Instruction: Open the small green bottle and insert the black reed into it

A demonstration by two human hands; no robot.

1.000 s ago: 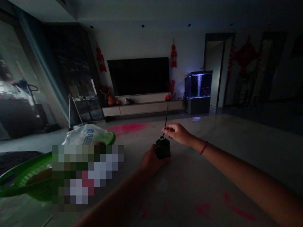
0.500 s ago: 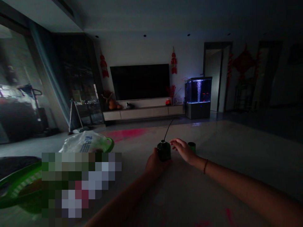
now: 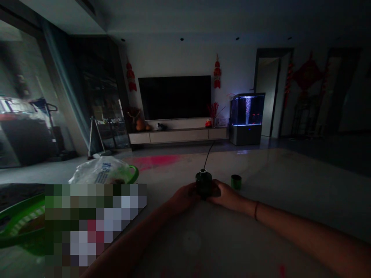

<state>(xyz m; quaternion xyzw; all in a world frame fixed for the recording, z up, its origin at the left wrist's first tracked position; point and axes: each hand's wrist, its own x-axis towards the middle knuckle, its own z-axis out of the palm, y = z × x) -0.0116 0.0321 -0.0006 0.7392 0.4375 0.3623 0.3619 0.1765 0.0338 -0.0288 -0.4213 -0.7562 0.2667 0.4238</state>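
A dark green bottle (image 3: pixel 203 184) stands on the pale glossy tabletop (image 3: pixel 179 247), with a thin black stick (image 3: pixel 209 155) rising from its neck and leaning to the right. My left hand (image 3: pixel 184 199) grips the bottle's lower left side. My right hand (image 3: pixel 226 195) presses against its lower right side, so both hands hold it. A short green cylinder (image 3: pixel 236 182), perhaps a cap or small cup, stands apart, just beyond my right hand.
A white plastic bag (image 3: pixel 101 172) and a green basket (image 3: pixel 20 220) lie at the table's left, partly behind a pixelated patch. Beyond the table's far edge are a TV cabinet, a lit aquarium and a tripod-like stand.
My right hand has moved down from near the bottle's top to its side, and my left hand has come further around it. The view has shifted slightly.
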